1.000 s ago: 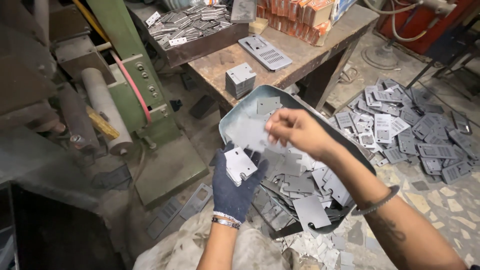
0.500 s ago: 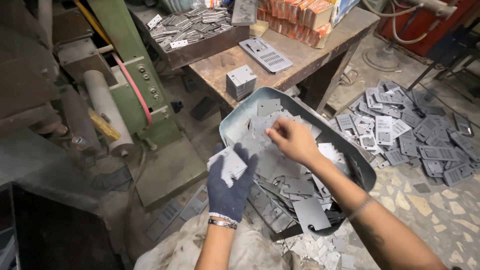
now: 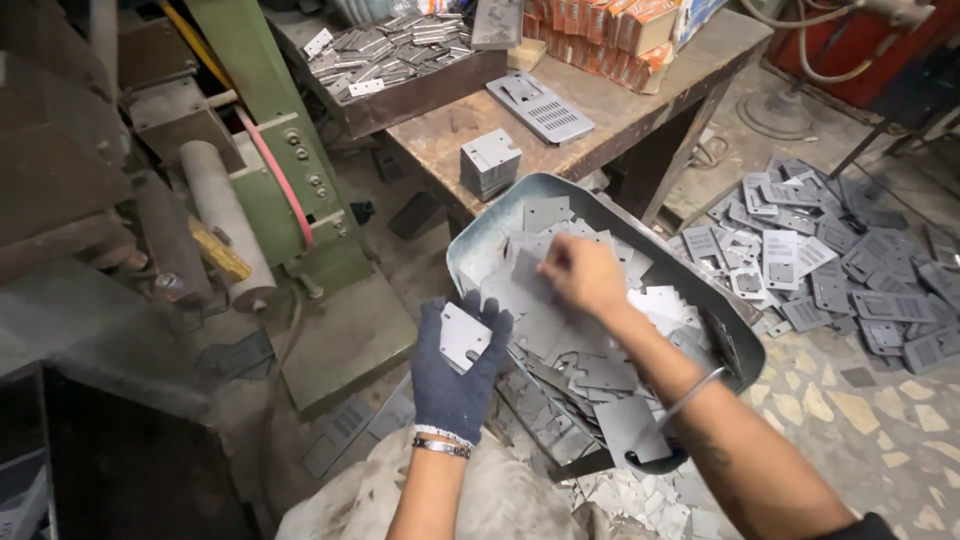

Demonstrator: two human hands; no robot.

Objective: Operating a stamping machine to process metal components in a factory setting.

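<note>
Holding one flat grey metal plate [image 3: 463, 335] in gloved left hand [image 3: 458, 370]; bare right hand [image 3: 583, 275] pinching another inside heaped grey metal tub [image 3: 470, 250], many remaining.

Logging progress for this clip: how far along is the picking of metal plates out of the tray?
Done: the gloved left hand already holds a small stack of plates. In hand: the bare right hand reaches into the metal tray, fingers on a plate. Left: the tray holds many loose plates yet to be picked.
</note>
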